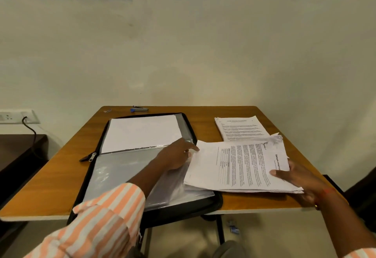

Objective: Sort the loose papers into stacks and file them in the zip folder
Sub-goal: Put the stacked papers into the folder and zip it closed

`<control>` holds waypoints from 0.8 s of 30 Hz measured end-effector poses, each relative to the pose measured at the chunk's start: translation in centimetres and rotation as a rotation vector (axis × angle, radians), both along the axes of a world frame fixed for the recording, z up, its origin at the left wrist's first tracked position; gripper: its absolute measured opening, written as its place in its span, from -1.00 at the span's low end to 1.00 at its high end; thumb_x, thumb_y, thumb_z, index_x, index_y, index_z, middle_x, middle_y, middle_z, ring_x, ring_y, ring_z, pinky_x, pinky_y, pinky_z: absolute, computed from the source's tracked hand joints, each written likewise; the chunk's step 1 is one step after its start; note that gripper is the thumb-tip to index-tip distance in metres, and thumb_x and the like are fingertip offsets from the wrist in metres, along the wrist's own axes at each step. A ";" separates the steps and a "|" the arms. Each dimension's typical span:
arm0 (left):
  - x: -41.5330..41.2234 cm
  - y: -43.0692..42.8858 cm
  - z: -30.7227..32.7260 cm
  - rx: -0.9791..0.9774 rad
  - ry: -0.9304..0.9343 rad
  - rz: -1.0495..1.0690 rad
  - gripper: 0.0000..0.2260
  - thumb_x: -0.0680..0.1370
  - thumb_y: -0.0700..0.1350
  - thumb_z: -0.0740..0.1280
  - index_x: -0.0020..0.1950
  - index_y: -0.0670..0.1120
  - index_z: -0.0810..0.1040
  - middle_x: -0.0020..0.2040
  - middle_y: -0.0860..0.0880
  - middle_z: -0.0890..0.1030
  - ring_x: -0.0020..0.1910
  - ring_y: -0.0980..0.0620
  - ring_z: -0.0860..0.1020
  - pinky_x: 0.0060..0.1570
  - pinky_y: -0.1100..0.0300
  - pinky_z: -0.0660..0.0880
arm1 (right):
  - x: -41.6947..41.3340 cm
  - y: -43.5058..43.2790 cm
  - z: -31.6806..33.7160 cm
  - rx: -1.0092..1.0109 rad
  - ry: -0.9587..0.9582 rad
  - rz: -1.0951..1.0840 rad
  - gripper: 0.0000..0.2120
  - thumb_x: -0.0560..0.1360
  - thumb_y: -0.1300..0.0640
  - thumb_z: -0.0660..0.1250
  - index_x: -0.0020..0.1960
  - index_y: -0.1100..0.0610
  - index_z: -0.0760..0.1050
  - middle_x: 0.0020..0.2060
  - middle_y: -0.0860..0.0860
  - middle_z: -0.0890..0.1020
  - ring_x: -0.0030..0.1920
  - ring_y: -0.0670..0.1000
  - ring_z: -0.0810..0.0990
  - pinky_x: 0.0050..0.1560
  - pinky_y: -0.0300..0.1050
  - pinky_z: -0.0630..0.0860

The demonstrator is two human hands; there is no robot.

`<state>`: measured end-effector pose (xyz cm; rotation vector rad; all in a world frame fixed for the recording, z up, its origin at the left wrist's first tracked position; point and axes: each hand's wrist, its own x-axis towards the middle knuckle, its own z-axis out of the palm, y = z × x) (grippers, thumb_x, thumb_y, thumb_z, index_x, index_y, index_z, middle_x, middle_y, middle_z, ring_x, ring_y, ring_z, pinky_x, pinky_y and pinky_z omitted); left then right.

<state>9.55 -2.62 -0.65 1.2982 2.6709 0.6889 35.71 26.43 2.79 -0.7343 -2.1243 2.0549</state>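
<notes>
right hand point(295, 178): fingers pinch paper stack point(240, 168), thumb on top | left hand point(177, 156): fingers at stack's opposite edge, grip unclear | stack between both hands, overlapping open zip folder point(130, 172) on worktop point(50, 186) | second stack point(242, 128) beyond right fingers

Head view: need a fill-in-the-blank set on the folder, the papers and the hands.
The black zip folder with clear sleeves lies ____ on the brown wooden table.
The right hand holds the printed paper stack with its ____ on top.
The blue and grey stapler sits at the table's ____ edge, by the wall.
Missing: open; thumb; far.
</notes>
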 end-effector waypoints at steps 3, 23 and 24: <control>-0.5 0.8 1.4 -0.176 0.057 -0.092 -0.67 0.65 -0.21 0.27 0.27 0.19 0.59 0.21 0.04 0.47 0.20 0.05 0.52 0.14 0.15 0.51 | -0.1 0.1 0.0 0.027 -0.016 0.004 -0.58 0.49 0.32 0.44 0.31 0.10 0.49 0.08 0.07 0.72 0.03 0.16 0.73 -0.07 0.08 0.68; -3.3 1.7 3.6 -0.147 0.198 -0.092 -0.77 0.62 -0.27 0.26 0.00 0.09 0.49 -0.08 0.11 0.61 -0.16 0.10 0.55 -0.23 0.30 0.42 | -1.0 -0.6 3.1 0.019 -0.017 0.099 -0.72 0.53 0.42 0.35 0.20 0.22 0.54 -0.08 0.04 0.76 -0.16 0.05 0.75 -0.36 -0.24 0.59; -3.5 1.7 3.8 -0.131 0.181 -0.087 -0.77 0.62 -0.28 0.25 -0.01 0.08 0.48 -0.08 0.10 0.60 -0.17 0.10 0.54 -0.22 0.28 0.43 | -1.0 -0.4 3.3 0.017 -0.017 0.090 -0.71 0.52 0.43 0.34 0.21 0.22 0.54 -0.05 0.08 0.75 -0.16 0.07 0.75 -0.37 -0.23 0.59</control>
